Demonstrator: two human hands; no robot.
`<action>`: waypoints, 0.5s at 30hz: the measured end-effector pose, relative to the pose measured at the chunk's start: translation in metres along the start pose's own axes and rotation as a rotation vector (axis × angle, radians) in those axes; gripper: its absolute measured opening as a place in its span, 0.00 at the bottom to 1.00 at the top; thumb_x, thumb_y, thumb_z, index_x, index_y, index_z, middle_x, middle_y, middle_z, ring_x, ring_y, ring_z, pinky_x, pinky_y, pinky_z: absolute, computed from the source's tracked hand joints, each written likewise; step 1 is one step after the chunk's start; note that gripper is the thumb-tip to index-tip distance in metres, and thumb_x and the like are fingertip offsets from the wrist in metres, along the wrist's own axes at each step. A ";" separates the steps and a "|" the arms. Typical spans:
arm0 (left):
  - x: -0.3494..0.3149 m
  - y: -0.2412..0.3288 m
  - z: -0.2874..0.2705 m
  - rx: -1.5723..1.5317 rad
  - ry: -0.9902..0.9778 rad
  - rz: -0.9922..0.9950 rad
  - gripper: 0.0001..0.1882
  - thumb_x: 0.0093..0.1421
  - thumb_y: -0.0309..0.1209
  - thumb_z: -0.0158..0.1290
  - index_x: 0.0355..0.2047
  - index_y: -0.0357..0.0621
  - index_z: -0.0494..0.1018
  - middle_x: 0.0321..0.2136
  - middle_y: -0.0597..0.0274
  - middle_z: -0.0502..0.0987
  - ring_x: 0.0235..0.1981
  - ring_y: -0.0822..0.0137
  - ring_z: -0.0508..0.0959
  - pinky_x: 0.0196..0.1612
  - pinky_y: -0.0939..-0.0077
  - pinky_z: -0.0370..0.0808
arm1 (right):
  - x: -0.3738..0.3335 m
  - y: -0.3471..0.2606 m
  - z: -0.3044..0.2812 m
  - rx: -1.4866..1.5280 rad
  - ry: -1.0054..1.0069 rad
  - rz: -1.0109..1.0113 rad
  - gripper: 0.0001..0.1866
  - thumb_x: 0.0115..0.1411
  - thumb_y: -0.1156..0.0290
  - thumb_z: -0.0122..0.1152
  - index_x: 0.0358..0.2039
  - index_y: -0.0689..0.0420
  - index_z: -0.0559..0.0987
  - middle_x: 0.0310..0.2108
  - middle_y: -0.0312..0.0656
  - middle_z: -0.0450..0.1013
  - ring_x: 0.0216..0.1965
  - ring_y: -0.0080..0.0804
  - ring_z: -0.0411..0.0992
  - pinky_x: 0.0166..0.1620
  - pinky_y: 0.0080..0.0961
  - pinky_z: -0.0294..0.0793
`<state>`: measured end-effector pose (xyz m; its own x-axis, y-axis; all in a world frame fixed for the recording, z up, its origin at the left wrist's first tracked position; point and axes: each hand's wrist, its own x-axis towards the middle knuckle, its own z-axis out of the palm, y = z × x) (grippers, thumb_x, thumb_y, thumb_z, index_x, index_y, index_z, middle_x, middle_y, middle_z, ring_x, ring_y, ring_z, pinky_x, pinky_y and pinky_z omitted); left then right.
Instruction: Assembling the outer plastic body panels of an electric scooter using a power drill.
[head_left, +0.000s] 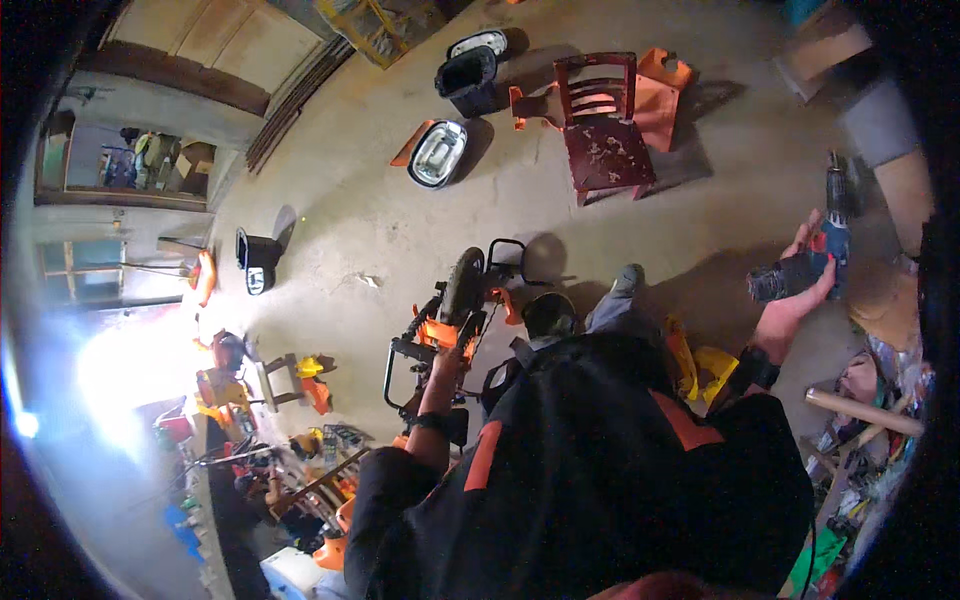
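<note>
2 black plastic tubs (472,98), contents indistinct | right grip (815,285) wrapped round blue-and-black power drill (838,238) | left grip (447,362) at orange-and-black wheeled frame (435,333), closure cannot tell

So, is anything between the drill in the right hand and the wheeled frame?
Yes: in this view, a grey trouser leg and foot, and a dark round thing, lie between the drill and the wheeled frame. Their heights I cannot tell.
</note>
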<state>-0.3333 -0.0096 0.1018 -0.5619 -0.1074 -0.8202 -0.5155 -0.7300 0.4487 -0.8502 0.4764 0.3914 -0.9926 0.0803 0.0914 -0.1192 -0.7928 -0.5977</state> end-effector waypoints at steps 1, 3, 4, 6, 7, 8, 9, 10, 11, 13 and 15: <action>-0.002 -0.018 0.003 0.153 0.078 -0.026 0.13 0.64 0.38 0.43 0.37 0.42 0.71 0.25 0.59 0.75 0.24 0.65 0.76 0.21 0.75 0.73 | 0.017 -0.007 -0.020 0.005 0.022 0.007 0.32 0.60 0.58 0.50 0.61 0.60 0.59 0.63 0.49 0.58 0.55 0.41 0.68 0.40 0.27 0.78; 0.001 -0.025 0.019 0.426 0.136 -0.126 0.14 0.64 0.38 0.43 0.38 0.42 0.71 0.26 0.58 0.75 0.25 0.63 0.76 0.22 0.73 0.73 | 0.041 -0.039 -0.074 -0.119 -0.144 0.025 0.35 0.61 0.61 0.49 0.65 0.60 0.50 0.66 0.49 0.50 0.59 0.46 0.63 0.44 0.31 0.77; 0.000 -0.032 0.028 0.487 0.140 -0.146 0.14 0.64 0.39 0.43 0.38 0.42 0.71 0.27 0.58 0.75 0.25 0.63 0.77 0.22 0.72 0.74 | 0.057 -0.047 -0.083 -0.127 -0.140 0.034 0.35 0.61 0.61 0.49 0.65 0.60 0.50 0.66 0.49 0.50 0.59 0.46 0.63 0.44 0.31 0.77; -0.001 -0.033 0.036 0.599 0.147 -0.162 0.14 0.64 0.39 0.43 0.39 0.42 0.70 0.27 0.57 0.75 0.26 0.61 0.77 0.22 0.71 0.74 | 0.083 -0.059 -0.104 -0.111 -0.201 0.035 0.38 0.60 0.60 0.52 0.65 0.61 0.50 0.65 0.51 0.51 0.62 0.49 0.59 0.48 0.35 0.76; 0.004 -0.030 0.037 0.623 0.145 -0.161 0.15 0.64 0.40 0.43 0.39 0.42 0.70 0.28 0.56 0.76 0.26 0.61 0.77 0.22 0.70 0.75 | 0.095 -0.064 -0.108 -0.106 -0.211 0.051 0.38 0.60 0.60 0.52 0.65 0.61 0.50 0.65 0.51 0.51 0.62 0.49 0.59 0.48 0.35 0.76; 0.014 -0.021 0.040 0.636 0.133 -0.162 0.15 0.64 0.40 0.42 0.40 0.42 0.70 0.28 0.56 0.76 0.27 0.60 0.77 0.23 0.69 0.75 | 0.103 -0.071 -0.105 -0.018 -0.358 0.014 0.40 0.58 0.60 0.55 0.65 0.62 0.50 0.65 0.52 0.51 0.63 0.48 0.58 0.48 0.36 0.75; 0.027 -0.016 0.044 0.601 0.111 -0.157 0.15 0.64 0.40 0.42 0.40 0.42 0.70 0.29 0.55 0.76 0.27 0.60 0.77 0.23 0.68 0.75 | 0.108 -0.081 -0.100 0.072 -0.504 -0.020 0.41 0.57 0.60 0.57 0.65 0.62 0.49 0.64 0.54 0.52 0.63 0.48 0.56 0.49 0.38 0.75; 0.042 0.001 0.057 0.555 0.074 -0.174 0.16 0.64 0.40 0.42 0.40 0.42 0.70 0.29 0.55 0.76 0.27 0.59 0.78 0.23 0.68 0.76 | 0.112 -0.099 -0.104 0.052 -0.475 -0.008 0.41 0.57 0.60 0.57 0.65 0.62 0.49 0.64 0.54 0.52 0.63 0.48 0.56 0.49 0.38 0.75; 0.052 -0.009 0.049 0.400 0.063 -0.109 0.16 0.64 0.41 0.42 0.41 0.42 0.70 0.30 0.54 0.76 0.28 0.58 0.78 0.23 0.67 0.76 | 0.124 -0.101 -0.086 0.067 -0.457 -0.001 0.42 0.56 0.62 0.59 0.65 0.63 0.49 0.64 0.55 0.52 0.62 0.47 0.57 0.48 0.40 0.75; 0.103 -0.014 0.042 -0.067 0.023 0.029 0.19 0.64 0.43 0.40 0.45 0.41 0.67 0.36 0.50 0.75 0.31 0.53 0.78 0.24 0.57 0.77 | 0.137 -0.109 -0.063 0.129 -0.463 -0.025 0.43 0.53 0.66 0.62 0.64 0.63 0.49 0.62 0.57 0.52 0.57 0.47 0.60 0.50 0.46 0.72; 0.111 0.025 0.089 -0.014 0.183 0.001 0.19 0.65 0.42 0.38 0.48 0.43 0.66 0.41 0.50 0.73 0.35 0.52 0.77 0.25 0.48 0.76 | 0.148 -0.111 -0.036 0.183 -0.657 0.004 0.43 0.53 0.67 0.62 0.64 0.63 0.50 0.62 0.57 0.53 0.58 0.48 0.59 0.51 0.47 0.71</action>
<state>-0.4660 0.0208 0.0538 -0.4344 -0.2285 -0.8712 -0.5049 -0.7393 0.4457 -0.9849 0.5981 0.4423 -0.7654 -0.2603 0.5885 -0.0524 -0.8863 -0.4601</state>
